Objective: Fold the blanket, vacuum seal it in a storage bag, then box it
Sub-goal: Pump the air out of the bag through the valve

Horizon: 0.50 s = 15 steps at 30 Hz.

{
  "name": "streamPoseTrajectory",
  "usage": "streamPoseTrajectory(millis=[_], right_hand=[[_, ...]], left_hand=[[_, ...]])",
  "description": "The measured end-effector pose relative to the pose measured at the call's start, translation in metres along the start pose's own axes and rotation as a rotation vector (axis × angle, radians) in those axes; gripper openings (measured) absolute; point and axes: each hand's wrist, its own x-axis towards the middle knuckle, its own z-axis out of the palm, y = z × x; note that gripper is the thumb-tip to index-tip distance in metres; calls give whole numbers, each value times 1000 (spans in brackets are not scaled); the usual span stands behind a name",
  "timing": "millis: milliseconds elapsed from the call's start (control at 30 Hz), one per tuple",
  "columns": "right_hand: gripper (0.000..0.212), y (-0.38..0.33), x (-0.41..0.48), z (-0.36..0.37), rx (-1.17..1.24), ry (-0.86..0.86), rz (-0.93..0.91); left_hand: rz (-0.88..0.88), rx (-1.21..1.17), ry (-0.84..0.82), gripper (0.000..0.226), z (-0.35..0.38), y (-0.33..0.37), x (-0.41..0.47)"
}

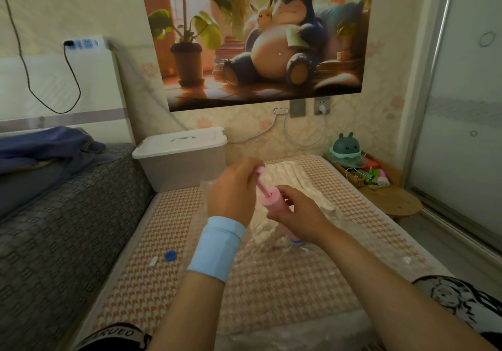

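Houndstooth mat (pixel 163 282) bears the bag (pixel 260 253), blanket (pixel 288 176) folded inside. My left hand (pixel 233 190) grips the plunger (pixel 260 172), my right hand (pixel 298 212) wraps the pump (pixel 274 201). I judge sealing underway; the box (pixel 184 166) behind the bag waits.

The pump (pixel 274 204) is smooth pink plastic, the bag (pixel 320 244) shiny clear plastic, the stool (pixel 399 201) plain wood.
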Motion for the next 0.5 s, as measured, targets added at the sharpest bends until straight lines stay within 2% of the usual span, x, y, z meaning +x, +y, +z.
streamPoseTrajectory(millis=[100, 200, 267, 333, 433, 500], right_hand=[[48, -2, 3, -1, 17, -20, 5], [49, -2, 2, 3, -8, -36, -5], [50, 0, 2, 5, -35, -48, 0], [48, 0, 2, 6, -43, -37, 7], [41, 0, -1, 7, -23, -12, 8], [40, -2, -2, 6, -18, -20, 1]], left_hand=[[68, -15, 306, 12, -36, 6, 23], [67, -164, 470, 14, -39, 6, 28], [25, -171, 524, 17, -21, 7, 20], [-42, -160, 392, 18, 6, 3, 1], [-75, -160, -39, 20, 37, -9, -26], [-80, -121, -191, 18, 38, -12, -26]])
